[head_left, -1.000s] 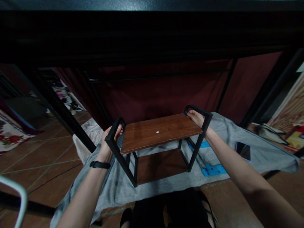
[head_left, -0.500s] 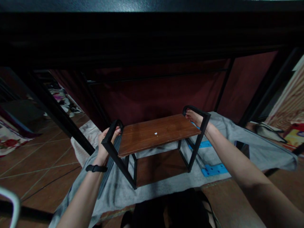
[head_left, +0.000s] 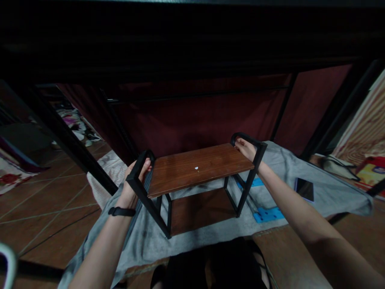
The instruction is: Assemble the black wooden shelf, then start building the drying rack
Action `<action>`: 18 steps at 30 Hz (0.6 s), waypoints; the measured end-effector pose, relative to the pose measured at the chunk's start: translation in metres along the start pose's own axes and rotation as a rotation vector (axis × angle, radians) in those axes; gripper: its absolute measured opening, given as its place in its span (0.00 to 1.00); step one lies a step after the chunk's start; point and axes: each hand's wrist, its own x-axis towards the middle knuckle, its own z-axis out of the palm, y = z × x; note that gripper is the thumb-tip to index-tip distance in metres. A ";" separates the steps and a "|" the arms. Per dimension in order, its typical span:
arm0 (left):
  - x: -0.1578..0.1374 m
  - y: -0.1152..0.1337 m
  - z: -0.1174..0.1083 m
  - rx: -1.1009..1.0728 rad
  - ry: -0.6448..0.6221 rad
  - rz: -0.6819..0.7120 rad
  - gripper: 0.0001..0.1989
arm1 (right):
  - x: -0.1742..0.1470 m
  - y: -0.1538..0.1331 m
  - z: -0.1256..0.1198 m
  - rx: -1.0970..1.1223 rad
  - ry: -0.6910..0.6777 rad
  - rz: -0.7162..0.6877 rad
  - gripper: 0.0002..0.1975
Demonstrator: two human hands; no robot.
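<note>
A small two-tier shelf with a brown wooden top board [head_left: 201,164] and a black metal frame stands upright on a grey cloth [head_left: 150,251]. Its lower board [head_left: 201,212] is partly shaded. A small white fleck [head_left: 196,167] marks the top board. My left hand [head_left: 132,176], with a dark band on the wrist, closes around the left side handle of the frame. At the other end, my right hand [head_left: 247,150] has its fingers curled at the right side handle, just beside the board's end. The frame bars hide part of both hands.
Blue perforated strips [head_left: 269,214] lie on the cloth right of the shelf, near a dark phone [head_left: 304,189]. A dark table edge [head_left: 192,44] spans above, with a dark red panel [head_left: 198,120] behind. A white curved tube [head_left: 9,261] is at lower left.
The view has shifted slightly, so the shelf appears a little further left. My right forearm has moved left, leaving more of the phone visible. Both hands keep their hold.
</note>
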 end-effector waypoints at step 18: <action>-0.006 0.007 0.003 -0.050 0.064 -0.104 0.14 | 0.003 -0.001 -0.006 0.057 -0.101 0.135 0.18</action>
